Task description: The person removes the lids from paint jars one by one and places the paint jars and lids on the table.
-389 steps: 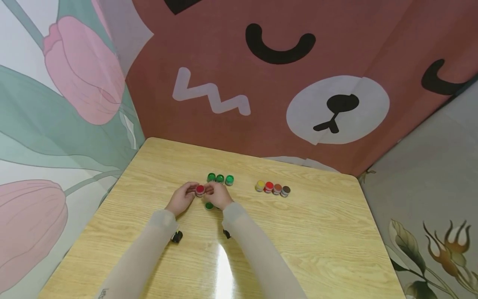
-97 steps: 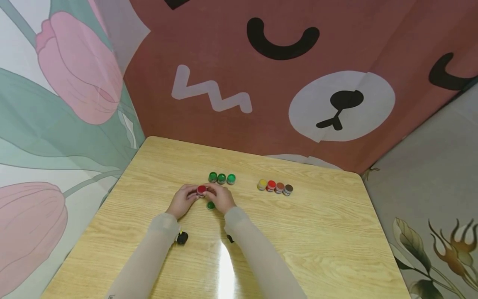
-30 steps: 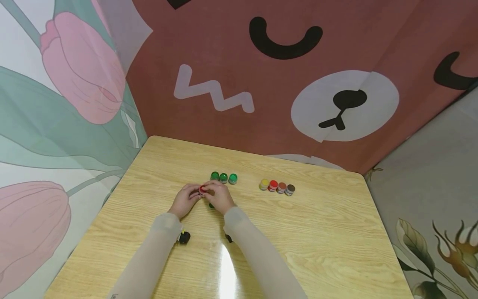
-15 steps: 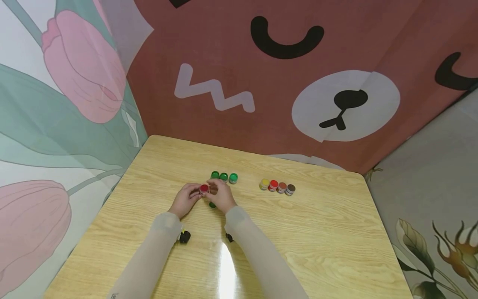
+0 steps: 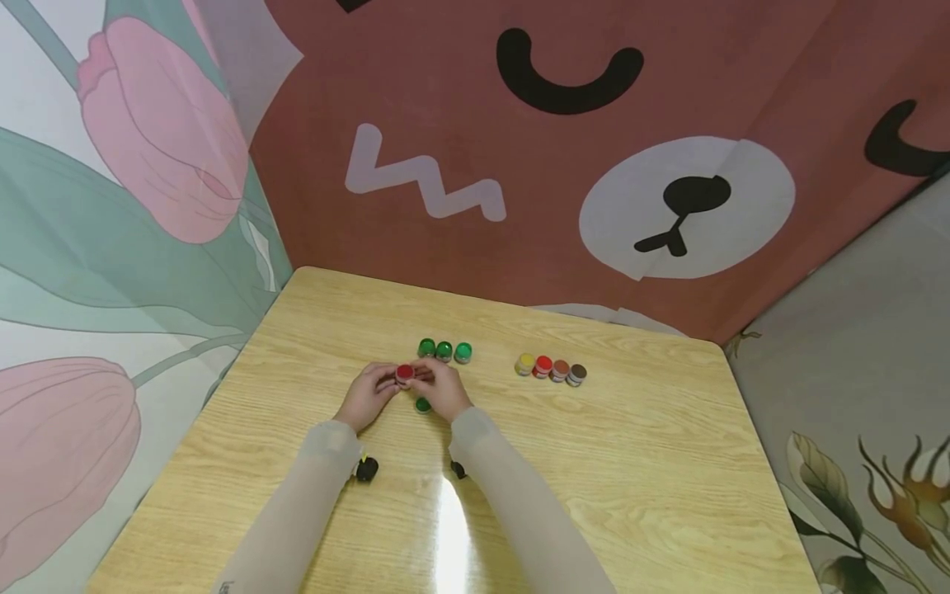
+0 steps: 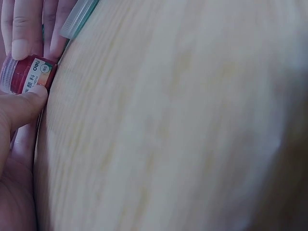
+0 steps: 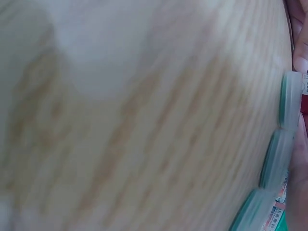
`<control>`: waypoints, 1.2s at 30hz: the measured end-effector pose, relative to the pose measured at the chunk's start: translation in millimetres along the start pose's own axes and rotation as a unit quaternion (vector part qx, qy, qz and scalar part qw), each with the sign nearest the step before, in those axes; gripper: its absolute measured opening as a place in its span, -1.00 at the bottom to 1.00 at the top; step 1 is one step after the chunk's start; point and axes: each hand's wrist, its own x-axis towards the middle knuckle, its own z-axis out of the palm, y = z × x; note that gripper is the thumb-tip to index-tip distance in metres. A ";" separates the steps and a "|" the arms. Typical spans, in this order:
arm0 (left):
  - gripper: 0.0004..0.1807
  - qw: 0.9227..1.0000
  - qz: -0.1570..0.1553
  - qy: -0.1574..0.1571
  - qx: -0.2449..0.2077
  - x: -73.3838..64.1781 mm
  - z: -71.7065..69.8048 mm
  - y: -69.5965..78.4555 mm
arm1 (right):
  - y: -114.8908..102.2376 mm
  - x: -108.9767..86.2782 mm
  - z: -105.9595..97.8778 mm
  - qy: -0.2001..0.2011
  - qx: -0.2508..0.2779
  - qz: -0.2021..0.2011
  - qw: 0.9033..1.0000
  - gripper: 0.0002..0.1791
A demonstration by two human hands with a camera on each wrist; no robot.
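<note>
Red jar (image 5: 404, 373) is L of ctr on the tabletop (image 5: 631, 462), twd the far edge. Key relation: it's btwn the two grips, neither nearer, both touching. L hand (image 5: 364, 396) pinches it from the left-edge side, thumb on the label (image 6: 34, 73); R hand (image 5: 445, 389) holds the opp. side w/ thumb + fingers. Axis is short (squat little thing) & approx. upright, clear lid (image 6: 8, 74) up. Whether its base touches the tabletop or is just off it, can't say; wrist views are too cropped. Lone green jar (image 5: 422, 405) is near, twd the near edge & a bit R, by the R hand; three green jars (image 5: 444, 351) stand twd the far edge, also R of it. Row of four jars (image 5: 543, 365) is well apart, twd the right edge.
</note>
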 end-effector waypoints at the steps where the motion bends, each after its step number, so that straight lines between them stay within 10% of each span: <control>1: -0.60 1.000 -0.002 0.000 -0.002 -0.2 -0.2 1.0 | -0.2 -0.2 -0.7 -0.002 -0.004 -0.002 1.000 -0.64; 22: -0.62 1.000 -0.001 -0.002 -0.009 0.0 0.4 1.8 | -8.0 -2.1 -5.9 0.011 -0.081 -0.118 0.990 -0.72; 36: -0.62 1.000 0.006 0.001 -0.008 -0.5 0.1 0.7 | -13.2 2.7 -6.8 -0.003 -0.123 -0.128 0.984 -0.83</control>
